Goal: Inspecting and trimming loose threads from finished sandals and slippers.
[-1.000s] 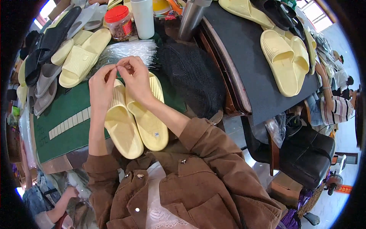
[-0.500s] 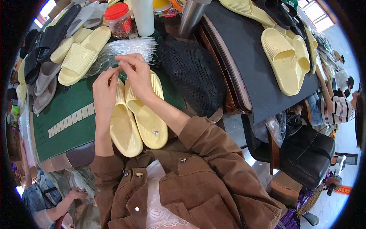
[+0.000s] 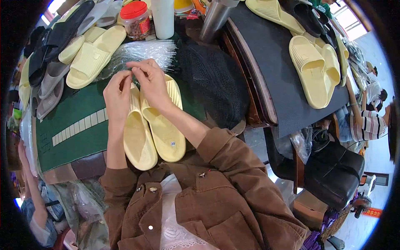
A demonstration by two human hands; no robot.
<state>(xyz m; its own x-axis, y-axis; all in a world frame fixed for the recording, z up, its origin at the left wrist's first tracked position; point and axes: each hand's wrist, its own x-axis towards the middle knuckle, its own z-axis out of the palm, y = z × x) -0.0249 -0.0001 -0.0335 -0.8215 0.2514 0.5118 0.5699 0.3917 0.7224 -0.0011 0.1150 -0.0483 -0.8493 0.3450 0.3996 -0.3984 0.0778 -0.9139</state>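
Two pale yellow slide slippers lie side by side on the green mat, toes pointing away from me: a left one (image 3: 140, 143) and a right one (image 3: 168, 137) with a small white sticker on its heel. Over their toe ends my left hand (image 3: 118, 93) and my right hand (image 3: 152, 85) meet, fingertips pinched closely together. Whatever the fingertips hold is too small to make out. Just beyond my fingers lies a bundle of thin clear plastic strands (image 3: 146, 54), perhaps tag fasteners.
More yellow slippers (image 3: 93, 58) and grey slippers (image 3: 51, 98) pile up at the left. A red-lidded jar (image 3: 136, 21), white bottle (image 3: 162, 18) and steel tumbler (image 3: 216, 21) stand behind. A black mesh bag (image 3: 212, 83) lies right; another yellow pair (image 3: 312, 71) rests on the dark table. People work nearby.
The view has shifted slightly. My hands remain pinched together above the slippers, with the left fingers a little more curled. At the lower left, a person's arm has moved away from the clear plastic.
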